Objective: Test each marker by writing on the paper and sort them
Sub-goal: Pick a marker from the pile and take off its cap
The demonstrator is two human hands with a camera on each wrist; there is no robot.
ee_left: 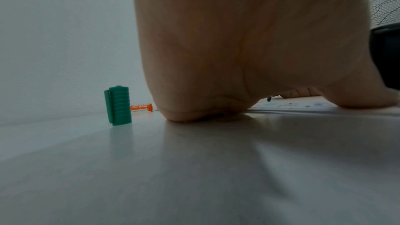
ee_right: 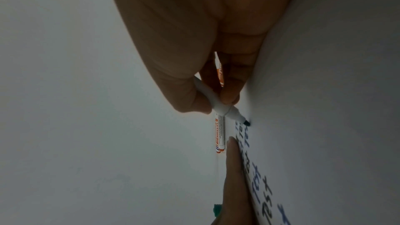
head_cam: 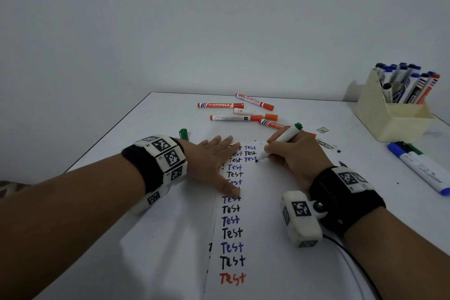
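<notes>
My right hand (head_cam: 289, 153) pinches a white marker with a green end (head_cam: 285, 139), uncapped, its tip touching the paper (head_cam: 258, 202) beside the top rows of "Test". The right wrist view shows that marker (ee_right: 218, 105) between thumb and fingers, tip on the sheet. Flat on the paper's left edge lies my left hand (head_cam: 214, 161), fingers straight, pressing the sheet down. Its green cap (head_cam: 183, 134) stands upright on the table left of that hand, also seen as a green cap (ee_left: 118, 105) in the left wrist view. The paper carries a column of black, blue and one red "Test".
Several orange-capped markers (head_cam: 233, 111) lie loose behind the paper. A cream holder (head_cam: 389, 114) at the back right is full of blue, black and red markers. Three markers (head_cam: 423, 168) lie at the right. A cable (head_cam: 353, 260) trails from my right wrist.
</notes>
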